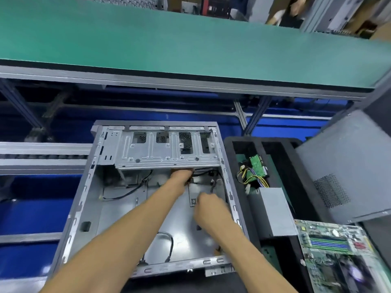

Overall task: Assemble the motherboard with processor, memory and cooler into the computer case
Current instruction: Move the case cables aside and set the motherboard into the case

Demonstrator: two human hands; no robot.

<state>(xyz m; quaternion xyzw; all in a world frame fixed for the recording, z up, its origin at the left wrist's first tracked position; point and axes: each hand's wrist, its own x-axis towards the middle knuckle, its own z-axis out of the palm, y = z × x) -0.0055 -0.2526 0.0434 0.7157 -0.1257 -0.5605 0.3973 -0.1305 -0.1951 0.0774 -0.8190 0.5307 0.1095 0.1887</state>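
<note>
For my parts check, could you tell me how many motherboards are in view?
1: the motherboard lies at lower right, outside the computer case. Green boards in the black tray may be other parts.

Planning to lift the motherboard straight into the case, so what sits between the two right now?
In the head view, a black foam tray holding a grey power supply lies between the motherboard and the open case.

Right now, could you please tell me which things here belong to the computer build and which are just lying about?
For the job: computer case, motherboard, left hand, right hand, both inside the case.

Lying about: grey box, black tray, side panel, green conveyor belt.
</note>
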